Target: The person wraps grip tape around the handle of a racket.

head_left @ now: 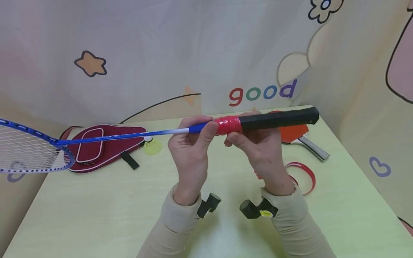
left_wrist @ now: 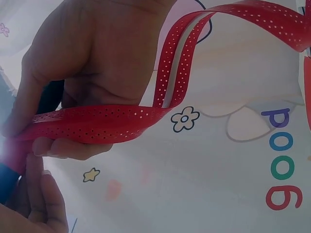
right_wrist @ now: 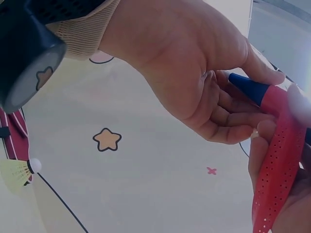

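A blue and white badminton racket (head_left: 167, 132) is held up level above the table, its strings to the left and its black handle (head_left: 284, 117) to the right. My left hand (head_left: 193, 154) pinches it at the blue cone (right_wrist: 248, 88). Red grip tape (head_left: 228, 124) wraps the handle's upper end, next to the cone. My right hand (head_left: 266, 154) pinches the tape there, thumb against the wrap, fingers partly hidden behind the handle. From that hand the loose perforated tape strip (left_wrist: 92, 124) runs off, with a pale backing stripe along part of it.
On the table (head_left: 129, 211), a dark red racket case (head_left: 119, 150) lies at the back left beside a yellow shuttlecock (head_left: 152, 146). An orange-red table tennis bat (head_left: 293, 134) lies at the right. The tape's loose loop (head_left: 311, 175) hangs by the right wrist. A printed curtain stands behind.
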`<move>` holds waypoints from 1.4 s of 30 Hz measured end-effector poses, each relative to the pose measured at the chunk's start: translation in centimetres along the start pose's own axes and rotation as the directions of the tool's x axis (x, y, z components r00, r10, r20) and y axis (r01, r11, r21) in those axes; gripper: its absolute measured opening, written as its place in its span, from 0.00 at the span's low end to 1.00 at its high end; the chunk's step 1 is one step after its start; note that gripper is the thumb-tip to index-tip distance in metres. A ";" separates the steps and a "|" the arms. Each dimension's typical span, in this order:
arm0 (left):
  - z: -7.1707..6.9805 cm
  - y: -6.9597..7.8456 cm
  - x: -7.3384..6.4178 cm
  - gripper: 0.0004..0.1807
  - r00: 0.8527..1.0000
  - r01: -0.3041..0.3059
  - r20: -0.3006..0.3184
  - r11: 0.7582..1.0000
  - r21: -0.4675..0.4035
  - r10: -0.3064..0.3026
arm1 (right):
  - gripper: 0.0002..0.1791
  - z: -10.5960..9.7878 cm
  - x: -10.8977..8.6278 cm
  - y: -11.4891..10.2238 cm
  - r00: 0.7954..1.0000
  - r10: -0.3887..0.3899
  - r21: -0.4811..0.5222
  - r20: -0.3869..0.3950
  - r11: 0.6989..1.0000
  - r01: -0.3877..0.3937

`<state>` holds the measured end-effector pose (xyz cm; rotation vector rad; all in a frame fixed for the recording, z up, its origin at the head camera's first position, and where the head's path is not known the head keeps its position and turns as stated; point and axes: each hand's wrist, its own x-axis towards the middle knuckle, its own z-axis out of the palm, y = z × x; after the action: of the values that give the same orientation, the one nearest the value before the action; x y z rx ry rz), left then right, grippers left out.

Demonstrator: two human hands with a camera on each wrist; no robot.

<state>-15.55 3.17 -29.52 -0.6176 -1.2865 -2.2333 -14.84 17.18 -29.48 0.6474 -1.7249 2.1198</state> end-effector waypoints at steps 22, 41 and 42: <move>0.2 0.1 0.0 0.20 0.994 -0.008 0.108 0.991 -0.133 0.022 | 0.22 0.1 0.1 0.0 0.999 -0.025 -0.033 0.037 0.999 0.026; 0.4 0.5 -0.2 0.26 0.998 -0.030 0.056 1.000 -0.007 0.030 | 0.19 -0.2 0.2 -0.2 0.998 -0.063 -0.059 0.018 0.996 0.064; 0.4 0.5 -0.3 0.26 0.999 -0.027 0.041 1.000 0.000 0.027 | 0.19 -0.2 0.2 -0.2 0.998 -0.051 -0.065 0.022 0.997 0.053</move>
<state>-15.00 3.31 -29.19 -0.6801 -1.2912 -2.2088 -14.96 17.45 -29.22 0.6898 -1.7606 2.0199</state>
